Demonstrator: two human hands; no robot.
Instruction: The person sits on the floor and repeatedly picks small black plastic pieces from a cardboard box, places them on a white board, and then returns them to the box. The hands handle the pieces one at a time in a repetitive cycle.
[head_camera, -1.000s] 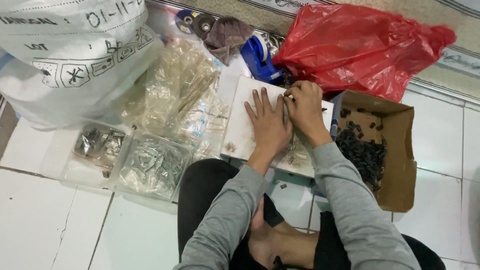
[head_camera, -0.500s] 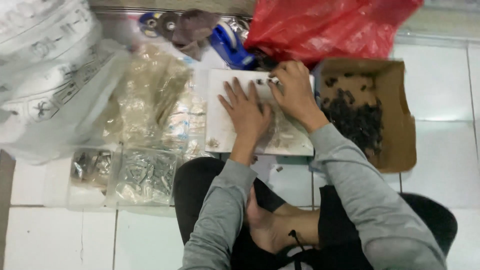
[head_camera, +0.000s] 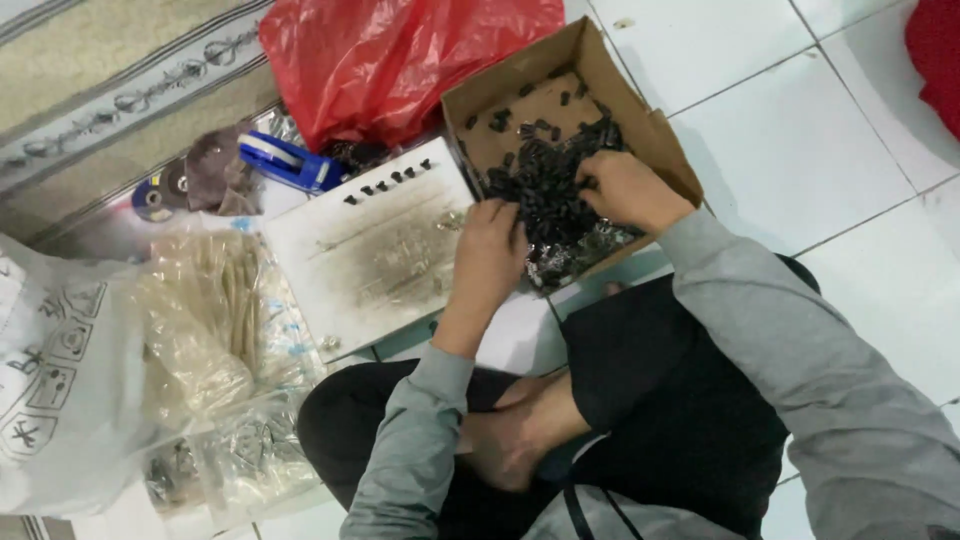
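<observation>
An open cardboard box (head_camera: 650, 130) holds a heap of small black parts (head_camera: 545, 185). My right hand (head_camera: 625, 190) is inside the box, its fingers curled into the heap. My left hand (head_camera: 490, 250) rests at the box's near-left edge with its fingertips in the black parts; what it holds is hidden. Left of the box lies a scuffed white board (head_camera: 370, 250) with a short row of black parts (head_camera: 390, 180) along its far edge and a few small metal bits scattered on it.
I sit cross-legged on a white tile floor (head_camera: 800, 120). A red plastic bag (head_camera: 400, 50) lies behind the board, a blue tape dispenser (head_camera: 290, 165) beside it. Clear bags of small parts (head_camera: 210, 320) and a big white sack (head_camera: 60, 380) are at my left.
Both hands left the white board and moved right into the cardboard box. The row of black parts stays on the board. The camera view swung right.
</observation>
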